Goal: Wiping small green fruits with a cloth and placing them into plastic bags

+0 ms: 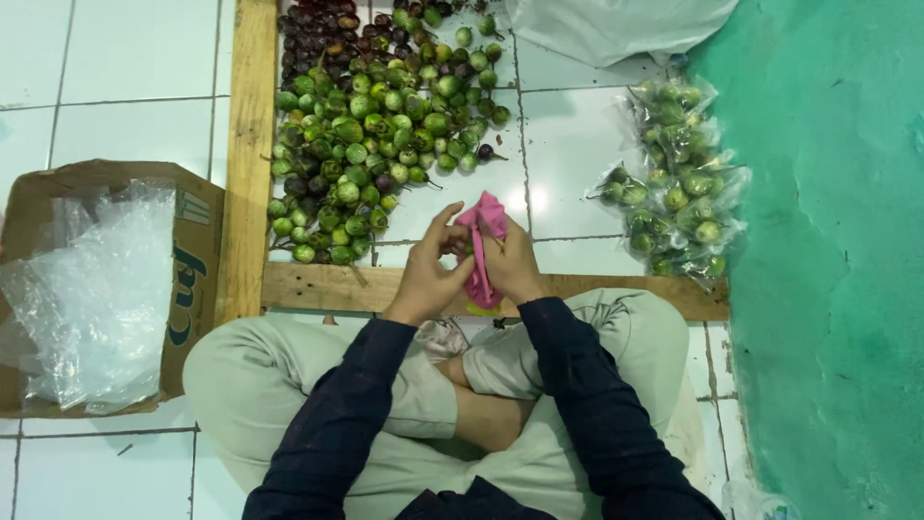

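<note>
Before us the white tiled floor carries a heap of small green fruits inside a wooden frame; nearer, our left hand and right hand both grip a pink plastic bag pinched between them

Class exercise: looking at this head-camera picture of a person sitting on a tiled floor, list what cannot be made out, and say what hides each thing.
1. Head view: the pink plastic bag is partly covered by the left hand and right hand; any contents are hidden.
2. The heap of small round green and purple fruits is cut off by the top edge.
3. The brown cardboard box interior is veiled by crumpled clear plastic bags.
4. The white plastic sack is cropped at the top.
</note>
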